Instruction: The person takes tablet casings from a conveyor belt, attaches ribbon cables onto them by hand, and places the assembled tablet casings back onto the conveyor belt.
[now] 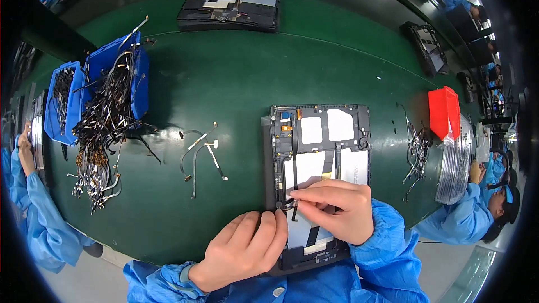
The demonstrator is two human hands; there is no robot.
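An opened tablet (362,160) with its inner parts bare lies upright before me, near the table's front edge. My right hand (337,207) is over its middle, with thumb and index finger pinched on a thin black flat cable (295,212) near the tablet's left side. My left hand (244,247) is at the left edge of the tablet, fingers curled together and fingertips against that edge, close to the cable. Its thumb is hidden. Left of the tablet, several loose flat cables (194,160) with white and dark ends lie on the green table (224,78).
Blue bins (143,87) at the left overflow with tangled cables (106,118). A stack of opened tablets (230,22) stands at the back. Right, a small cable heap (418,148) lies near a red bin (444,112) and clear plastic trays (453,168). Co-workers in blue sit either side.
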